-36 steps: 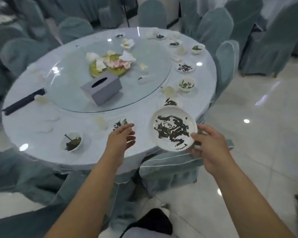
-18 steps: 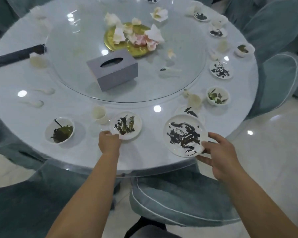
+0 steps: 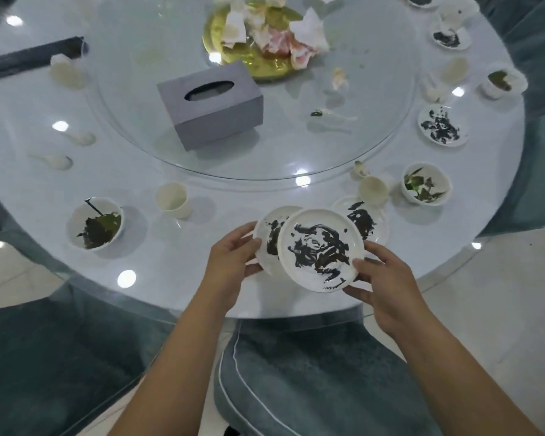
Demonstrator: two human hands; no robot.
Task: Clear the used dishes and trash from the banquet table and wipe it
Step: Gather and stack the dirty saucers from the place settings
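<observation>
A sauce-smeared round white plate (image 3: 321,250) is pinched at its rim by the right hand (image 3: 387,287); it overlaps a second smeared white plate (image 3: 266,237), gripped by the left hand (image 3: 230,262). Both are held at the round table's near edge (image 3: 170,297).

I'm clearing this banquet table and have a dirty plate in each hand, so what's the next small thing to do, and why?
Probably lower the plate in the right hand, the smeared plate, onto the left hand's plate. It already overlaps that one from above, so stacking frees the right hand for the third dirty plate lying just behind on the table.
</observation>
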